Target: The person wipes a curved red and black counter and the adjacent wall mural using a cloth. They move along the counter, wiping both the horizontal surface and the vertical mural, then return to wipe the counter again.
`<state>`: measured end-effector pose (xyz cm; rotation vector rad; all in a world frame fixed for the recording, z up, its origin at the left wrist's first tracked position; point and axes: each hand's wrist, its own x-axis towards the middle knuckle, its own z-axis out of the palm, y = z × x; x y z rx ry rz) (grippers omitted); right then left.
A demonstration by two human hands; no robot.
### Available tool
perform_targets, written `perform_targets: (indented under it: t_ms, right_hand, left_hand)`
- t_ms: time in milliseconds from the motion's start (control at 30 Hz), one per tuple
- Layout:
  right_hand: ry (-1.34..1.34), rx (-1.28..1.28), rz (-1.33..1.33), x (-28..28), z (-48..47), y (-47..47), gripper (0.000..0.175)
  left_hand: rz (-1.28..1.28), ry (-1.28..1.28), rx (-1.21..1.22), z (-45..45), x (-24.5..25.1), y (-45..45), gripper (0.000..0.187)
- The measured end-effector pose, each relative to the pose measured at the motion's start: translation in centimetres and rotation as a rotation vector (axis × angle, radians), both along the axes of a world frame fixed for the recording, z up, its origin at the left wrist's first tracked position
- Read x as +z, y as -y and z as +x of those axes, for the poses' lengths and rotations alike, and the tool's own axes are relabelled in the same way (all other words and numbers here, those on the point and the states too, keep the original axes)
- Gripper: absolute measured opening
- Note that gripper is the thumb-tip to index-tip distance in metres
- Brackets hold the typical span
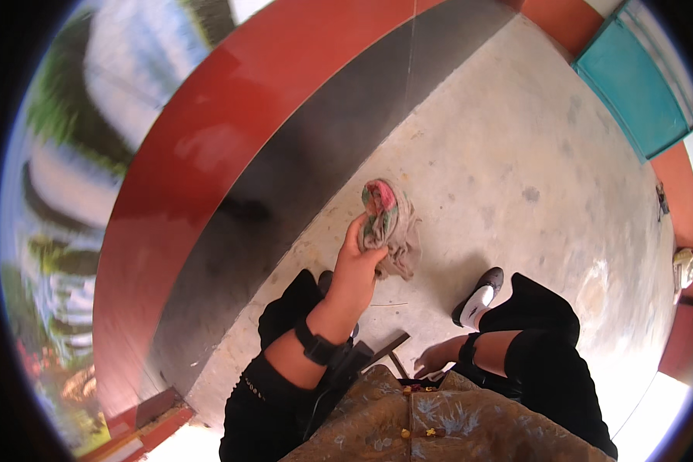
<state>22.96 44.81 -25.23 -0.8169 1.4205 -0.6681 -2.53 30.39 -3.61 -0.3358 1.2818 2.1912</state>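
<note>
A crumpled greyish cloth rag (401, 231) with pink and green patches is gripped in my left hand (358, 254), the arm stretched out over the concrete floor. Low in front of my body hangs my right hand (436, 357), fingers pointing down beside my right leg. A dark, thin bar-like object (388, 348) with a second bar joined to it lies just left of that hand. What it belongs to is hidden behind my clothing, and whether my right hand touches it is unclear.
A low red wall (208, 133) with a dark grey lower band (300, 150) curves along the left. A teal panel (635, 81) stands at the upper right. My shoe (488, 283) rests on the concrete floor (496, 173). At the right edge lies a pale bag-like object (686, 268).
</note>
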Motion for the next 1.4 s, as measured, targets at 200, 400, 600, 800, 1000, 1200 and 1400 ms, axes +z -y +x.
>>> perform_targets:
  t_ms: [200, 400, 600, 800, 1000, 1200, 1400]
  right_hand:
    - [0.888, -0.169, -0.168, -1.9, 1.6, 2.1, 0.027]
    - [1.061, -0.488, -0.105, 0.3, -0.8, 0.2, 0.028]
    - [0.893, -0.414, -0.137, -0.7, 0.3, 0.1, 0.028]
    - [0.358, -0.085, -0.155, -4.7, 2.9, -5.0, 0.029]
    - [-0.197, 0.048, -0.183, -4.7, 4.0, -10.6, 0.035]
    - [0.007, 0.003, -0.069, -3.1, 3.0, -10.4, 0.036]
    - [0.074, -0.119, -0.034, -2.7, 2.8, -8.3, 0.036]
  left_hand:
    - [-0.112, 0.151, -0.101, -3.1, -2.1, -1.4, 0.064]
    - [-0.180, 0.131, -0.110, -6.8, -5.4, -2.1, 0.065]
    - [-0.140, 0.107, -0.106, -6.9, -6.9, -1.3, 0.065]
    - [-0.248, 0.041, -0.021, -6.1, -5.2, -2.2, 0.066]
    - [-0.164, -0.206, 0.014, -3.4, -0.5, -3.1, 0.067]
    - [-0.379, -0.237, 0.016, -1.3, -0.5, -1.7, 0.067]
    - [-0.430, -0.165, 0.136, 0.8, 0.6, -2.3, 0.065]
